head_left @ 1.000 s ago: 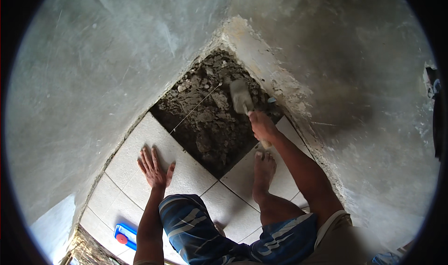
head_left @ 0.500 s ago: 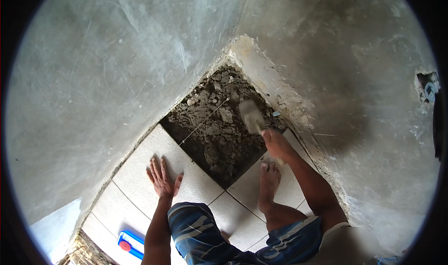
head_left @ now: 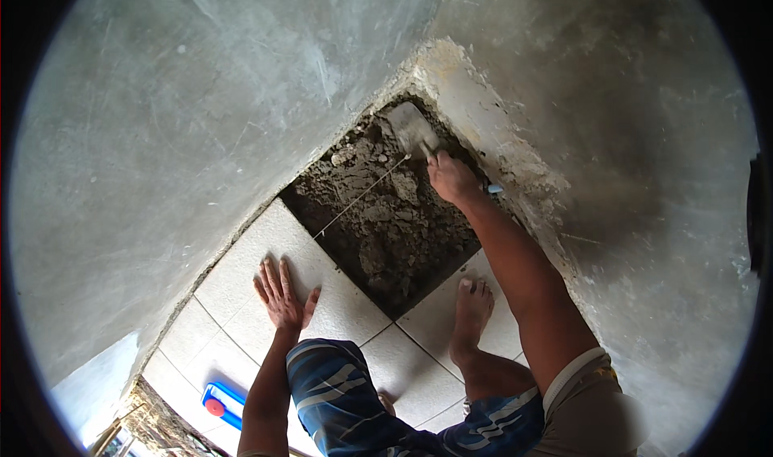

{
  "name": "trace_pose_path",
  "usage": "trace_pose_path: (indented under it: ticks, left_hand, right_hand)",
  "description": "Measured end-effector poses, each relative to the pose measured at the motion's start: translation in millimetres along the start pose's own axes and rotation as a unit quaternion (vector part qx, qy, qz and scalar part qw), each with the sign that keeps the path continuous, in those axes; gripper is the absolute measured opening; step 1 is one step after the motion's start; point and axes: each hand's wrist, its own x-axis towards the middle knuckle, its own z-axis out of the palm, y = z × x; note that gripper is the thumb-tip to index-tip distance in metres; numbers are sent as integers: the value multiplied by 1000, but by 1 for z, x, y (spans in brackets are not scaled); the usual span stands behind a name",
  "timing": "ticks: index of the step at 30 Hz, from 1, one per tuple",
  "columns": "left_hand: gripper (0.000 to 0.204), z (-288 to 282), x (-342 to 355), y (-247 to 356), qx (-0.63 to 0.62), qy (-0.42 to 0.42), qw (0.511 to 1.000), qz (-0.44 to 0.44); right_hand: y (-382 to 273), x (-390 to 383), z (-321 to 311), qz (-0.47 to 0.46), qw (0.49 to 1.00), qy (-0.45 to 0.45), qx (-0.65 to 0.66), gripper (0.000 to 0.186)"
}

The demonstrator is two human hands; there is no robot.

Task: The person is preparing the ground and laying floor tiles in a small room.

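Note:
My right hand [head_left: 452, 177] is closed around the handle of a trowel [head_left: 411, 127], whose flat, mortar-smeared blade lies over the far corner of the mortar bed [head_left: 378, 215]. The mortar is grey-brown and lumpy, filling a square gap between the walls and the laid tiles. My left hand [head_left: 282, 297] rests flat, fingers spread, on a white floor tile [head_left: 346, 308] to the left of the gap. A thin string [head_left: 366, 195] runs across the mortar from the tile's edge to a point near my right hand.
Grey plastered walls [head_left: 201, 135] meet at the far corner, with rough broken plaster [head_left: 515, 159] along the right wall's foot. A blue tool with a red round part [head_left: 224, 405] lies on the tiles at lower left. My bare foot [head_left: 471, 312] stands on the right tile. A small pale-blue piece [head_left: 494, 189] sits by the right wall.
My right hand has carried the trowel farther away and slightly left, from the right part of the mortar to its far corner. My left hand stays flat on the tile.

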Motion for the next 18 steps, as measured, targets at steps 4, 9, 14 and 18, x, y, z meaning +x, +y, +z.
trace_pose_path:
  ticks: [4,9,14,18]
  left_hand:
    - [104,21,19,43,-32,33,999,29]
    - [102,40,31,73,-96,64,991,66]
    - [101,17,16,31,-52,46,997,30]
    - [101,26,24,53,-77,60,994,44]
  right_hand:
    - [18,-8,-69,35,995,61,-64,44]
    - [56,0,-134,153,971,-167,-81,48]
    - [29,-135,-151,153,971,-183,6,57]
    - [127,-201,-89,183,968,-169,30,56]
